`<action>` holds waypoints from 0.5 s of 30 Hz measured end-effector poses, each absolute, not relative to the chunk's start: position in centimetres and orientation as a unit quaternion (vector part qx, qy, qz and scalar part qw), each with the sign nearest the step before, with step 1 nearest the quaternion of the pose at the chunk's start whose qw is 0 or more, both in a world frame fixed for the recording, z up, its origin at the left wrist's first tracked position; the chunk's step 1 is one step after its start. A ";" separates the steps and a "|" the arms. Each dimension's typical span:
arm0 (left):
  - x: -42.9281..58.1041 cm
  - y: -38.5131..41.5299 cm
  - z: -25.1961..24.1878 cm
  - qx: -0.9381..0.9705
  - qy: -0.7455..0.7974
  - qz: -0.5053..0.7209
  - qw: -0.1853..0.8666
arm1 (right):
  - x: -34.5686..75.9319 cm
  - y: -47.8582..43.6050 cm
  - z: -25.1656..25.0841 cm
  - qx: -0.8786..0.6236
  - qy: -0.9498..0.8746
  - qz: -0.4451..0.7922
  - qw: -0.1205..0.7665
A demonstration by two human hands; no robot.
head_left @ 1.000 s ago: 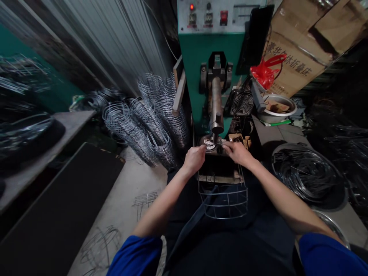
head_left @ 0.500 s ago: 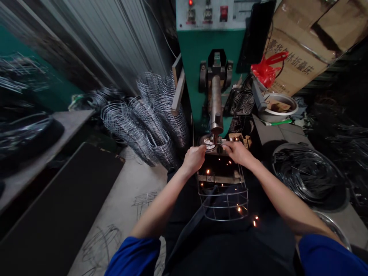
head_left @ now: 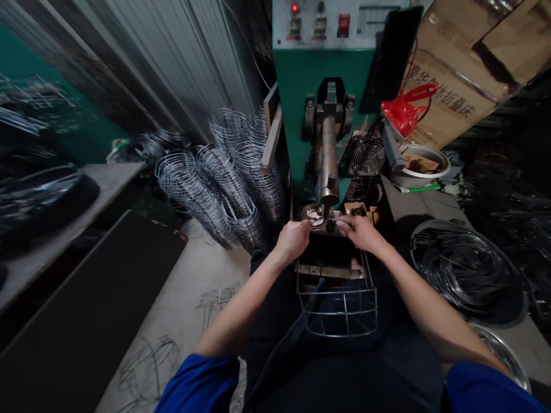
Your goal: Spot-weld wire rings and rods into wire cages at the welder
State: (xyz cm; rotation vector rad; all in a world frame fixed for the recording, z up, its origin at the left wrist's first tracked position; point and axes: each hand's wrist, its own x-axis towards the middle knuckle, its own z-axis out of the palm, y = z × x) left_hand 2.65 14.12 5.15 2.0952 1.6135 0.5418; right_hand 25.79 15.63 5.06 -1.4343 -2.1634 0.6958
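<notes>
My left hand (head_left: 294, 240) is closed at the left side of a wire basket frame (head_left: 345, 313), just below the tip of a spot welder's metal arm (head_left: 329, 155). On the other side of that tip, my right hand (head_left: 364, 234) pinches a thin wire at the frame's far end. The frame's curved grid end hangs toward my lap, over a dark apron. Where exactly the fingers meet the wire is partly hidden. Behind the welder's tip lies a small round dish (head_left: 313, 214) with pale bits in it.
Stacks of wire baskets (head_left: 189, 189) stand at left on the floor. The green welder body (head_left: 288, 86) rises ahead. At right are a tub of cut wires (head_left: 467, 269), a white basin (head_left: 439, 179), a red plastic bag (head_left: 402, 115) and cardboard boxes (head_left: 456, 63). A dark board (head_left: 94, 304) lies left.
Glowing sparks flew around the frame earlier; none show now. Both hands stay close to the welder's tip, and the frame's near end sits slightly lower and farther right in view.
</notes>
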 end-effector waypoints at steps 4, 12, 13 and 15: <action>2.8 14.2 5.2 0.746 0.577 0.231 0.238 | 26.5 14.1 4.2 -0.572 -0.694 0.371 0.230; 0.5 9.5 1.7 0.503 0.489 0.452 0.551 | 27.6 8.4 6.3 -0.580 -0.667 0.273 0.379; 0.4 7.9 0.5 0.418 0.464 0.469 0.624 | 27.7 8.1 6.8 -0.576 -0.679 0.221 0.397; 1.1 4.4 -1.9 0.275 0.435 0.441 0.735 | 27.9 7.5 7.3 -0.561 -0.693 0.142 0.429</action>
